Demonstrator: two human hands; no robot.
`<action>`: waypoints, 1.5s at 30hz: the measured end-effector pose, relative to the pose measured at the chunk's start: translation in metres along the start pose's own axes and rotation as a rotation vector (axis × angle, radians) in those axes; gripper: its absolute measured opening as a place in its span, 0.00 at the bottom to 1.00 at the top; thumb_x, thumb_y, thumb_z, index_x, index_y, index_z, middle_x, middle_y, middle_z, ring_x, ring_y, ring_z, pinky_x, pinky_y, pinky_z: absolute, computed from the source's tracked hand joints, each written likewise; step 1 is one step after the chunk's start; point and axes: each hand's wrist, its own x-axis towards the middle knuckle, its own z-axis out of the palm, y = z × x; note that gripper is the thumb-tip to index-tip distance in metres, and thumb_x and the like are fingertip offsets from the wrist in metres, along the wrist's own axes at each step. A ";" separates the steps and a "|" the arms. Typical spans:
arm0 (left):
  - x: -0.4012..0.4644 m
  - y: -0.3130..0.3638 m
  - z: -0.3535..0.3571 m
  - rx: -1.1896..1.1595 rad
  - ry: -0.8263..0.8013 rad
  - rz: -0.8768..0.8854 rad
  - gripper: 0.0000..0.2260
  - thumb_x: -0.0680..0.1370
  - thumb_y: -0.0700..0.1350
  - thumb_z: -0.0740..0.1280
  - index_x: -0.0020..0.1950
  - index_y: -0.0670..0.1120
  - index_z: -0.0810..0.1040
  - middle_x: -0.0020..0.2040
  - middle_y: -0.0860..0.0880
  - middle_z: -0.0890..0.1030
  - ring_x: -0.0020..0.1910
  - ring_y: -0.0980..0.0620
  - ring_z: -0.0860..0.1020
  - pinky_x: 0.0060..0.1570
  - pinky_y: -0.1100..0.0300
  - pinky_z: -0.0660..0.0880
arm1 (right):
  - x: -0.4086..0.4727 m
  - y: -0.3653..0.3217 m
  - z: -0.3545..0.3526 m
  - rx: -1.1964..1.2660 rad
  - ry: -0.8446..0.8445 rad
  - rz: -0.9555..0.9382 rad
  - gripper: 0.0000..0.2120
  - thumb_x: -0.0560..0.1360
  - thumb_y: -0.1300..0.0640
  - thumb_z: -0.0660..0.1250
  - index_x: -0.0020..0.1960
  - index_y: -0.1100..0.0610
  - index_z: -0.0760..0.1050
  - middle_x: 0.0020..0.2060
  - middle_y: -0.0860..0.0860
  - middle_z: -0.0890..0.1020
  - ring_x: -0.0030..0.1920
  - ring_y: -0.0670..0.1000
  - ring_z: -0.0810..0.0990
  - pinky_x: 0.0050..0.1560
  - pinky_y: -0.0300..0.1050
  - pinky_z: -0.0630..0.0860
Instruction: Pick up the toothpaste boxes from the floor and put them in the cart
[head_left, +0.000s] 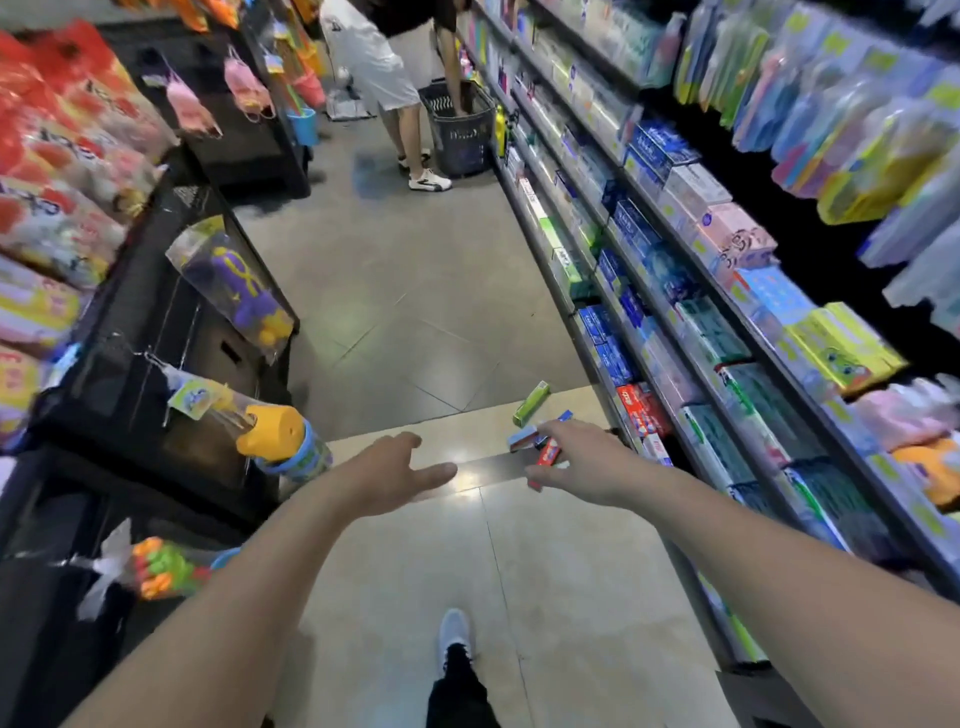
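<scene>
Several toothpaste boxes lie on the floor by the foot of the right-hand shelves: a green box (531, 403), a blue one (563, 416), a grey-blue one (522, 437) and a red one (548, 453). My right hand (582, 462) stretches out above the red and grey-blue boxes with loose fingers and holds nothing. My left hand (397, 470) reaches forward over the tiles, fingers straight, empty. A dark shopping basket on wheels (460, 130) stands far up the aisle.
Another person (384, 67) bends over that basket. Shelves of toothpaste (675, 322) line the right side. Black racks with toys and snack bags (171, 322) line the left. My foot (454, 636) stands on the tiled floor (415, 291).
</scene>
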 end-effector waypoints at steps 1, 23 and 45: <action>0.015 -0.004 -0.013 0.008 -0.012 0.009 0.38 0.76 0.67 0.63 0.78 0.45 0.61 0.76 0.45 0.65 0.73 0.46 0.67 0.69 0.54 0.66 | 0.017 -0.007 -0.004 0.010 0.002 0.020 0.37 0.69 0.31 0.63 0.73 0.48 0.66 0.65 0.50 0.75 0.68 0.54 0.70 0.62 0.53 0.71; 0.359 0.106 -0.124 0.233 -0.311 0.129 0.39 0.75 0.68 0.63 0.77 0.46 0.63 0.75 0.43 0.68 0.71 0.44 0.70 0.69 0.48 0.68 | 0.270 0.094 -0.093 0.243 0.096 0.427 0.33 0.75 0.37 0.67 0.72 0.56 0.67 0.66 0.56 0.74 0.66 0.57 0.72 0.64 0.50 0.71; 0.777 0.087 0.170 0.638 -0.665 0.304 0.36 0.76 0.66 0.63 0.77 0.46 0.61 0.73 0.45 0.69 0.68 0.46 0.71 0.64 0.57 0.68 | 0.537 0.337 0.218 0.650 0.050 1.042 0.30 0.75 0.40 0.68 0.66 0.61 0.69 0.61 0.59 0.78 0.62 0.59 0.77 0.58 0.47 0.73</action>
